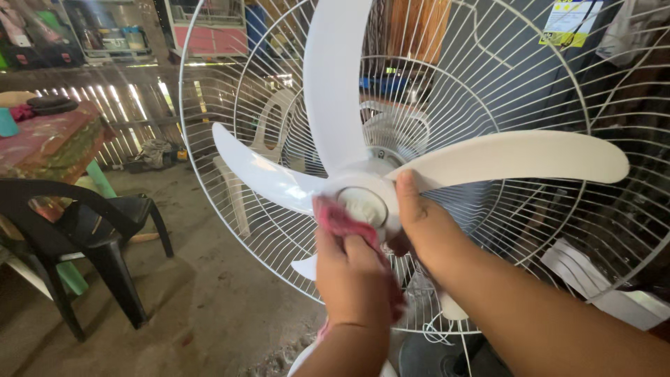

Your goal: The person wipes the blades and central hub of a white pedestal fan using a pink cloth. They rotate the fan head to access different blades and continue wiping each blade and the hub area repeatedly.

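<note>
- Two bare hands are working at the middle of a white plastic fan blade assembly [391,160], which is sitting exposed in front of a white wire rear guard [488,84] with no front grille over it
- Left hand [352,272] is closing its fingers round a pink-red cloth rag [335,218], bunching it and pressing it against the round white hub cap [363,204]; the thumb is pointing up along the rag, so the cloth is staying pinned flat on the hub's face
- Right hand [422,227] is lying half open beside the hub, thumb stretching up onto the root of the right-hand blade and the other fingers curling out of sight behind the hub; it appears to be bracing the blades so they are not turning under the rag, though how firmly it is gripping I cannot tell
- Both forearms are coming up from the lower edge of the view, wrists nearly straight, the right arm crossing in at a slant from the lower right
- A black plastic armchair [77,237] is standing well apart on the left on the bare concrete floor [209,307], near a table with a patterned cloth [49,143]
- A pale plastic chair [269,132] is showing through the guard wires behind the fan
</note>
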